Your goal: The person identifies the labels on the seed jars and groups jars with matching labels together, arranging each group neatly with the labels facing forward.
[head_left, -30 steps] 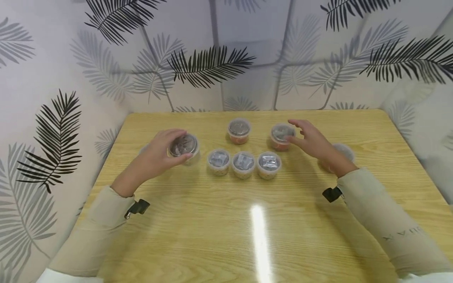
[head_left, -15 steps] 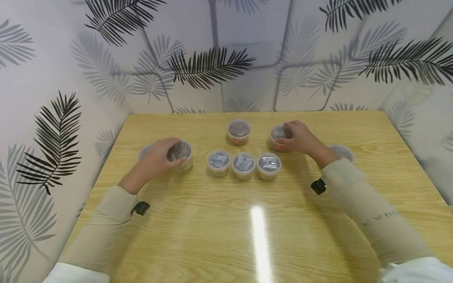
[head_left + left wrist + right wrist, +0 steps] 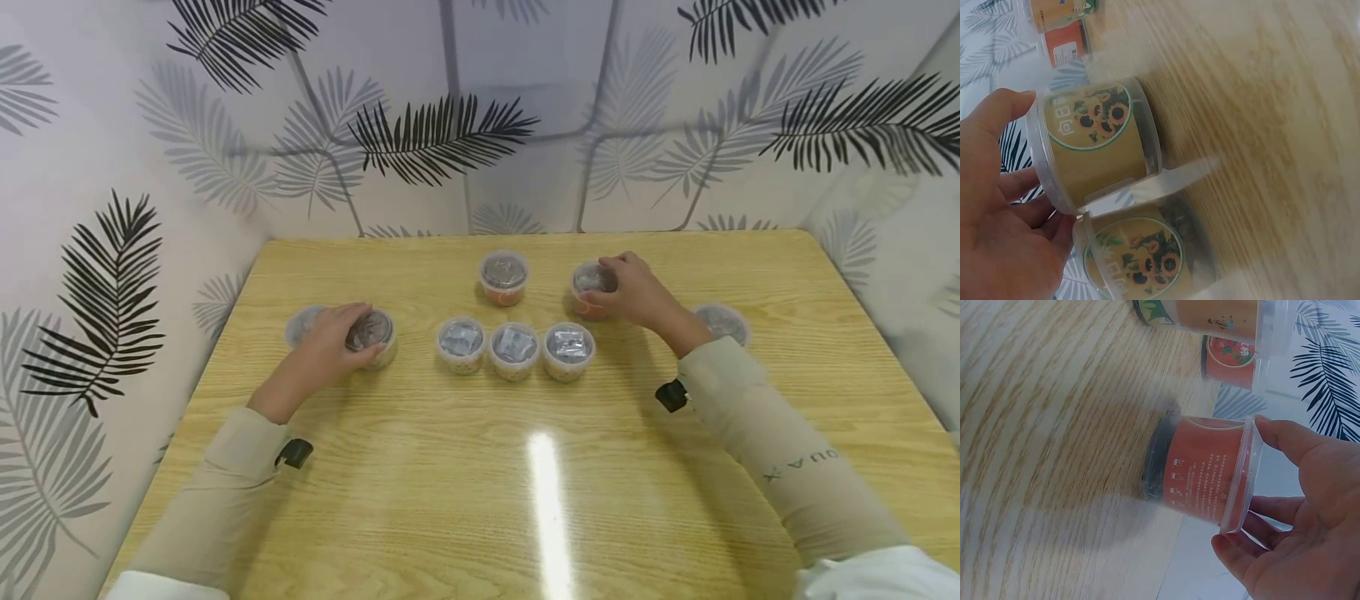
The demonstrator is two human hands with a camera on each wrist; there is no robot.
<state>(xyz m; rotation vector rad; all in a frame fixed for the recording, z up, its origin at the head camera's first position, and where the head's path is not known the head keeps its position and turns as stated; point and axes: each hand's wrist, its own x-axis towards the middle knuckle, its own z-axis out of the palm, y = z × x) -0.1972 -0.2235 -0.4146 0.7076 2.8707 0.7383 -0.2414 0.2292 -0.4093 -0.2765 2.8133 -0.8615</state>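
Observation:
My left hand [image 3: 318, 354] grips a round lidded plastic cup [image 3: 372, 332] by its rim. Its tan sunflower label shows in the left wrist view. Right beside it stands a second sunflower cup [image 3: 1147, 256], partly behind the hand in the head view. At the back right, my right hand [image 3: 641, 296] holds a red-labelled cup [image 3: 1207, 469] around the lid, thumb on one side and fingers on the other. That cup stands upright on the wooden table [image 3: 420, 467].
Three cups [image 3: 514, 346] with silvery packets under their lids stand in a row at the middle. Behind them is another red-labelled cup [image 3: 504, 279]. One more lidded cup [image 3: 723, 323] stands by the right forearm. A leaf-patterned cloth [image 3: 525, 183] rises behind the table.
My left hand has carried the sunflower cup leftward and down, to beside the other sunflower cup. My right hand has moved left onto the red-labelled cup and taken hold of it.

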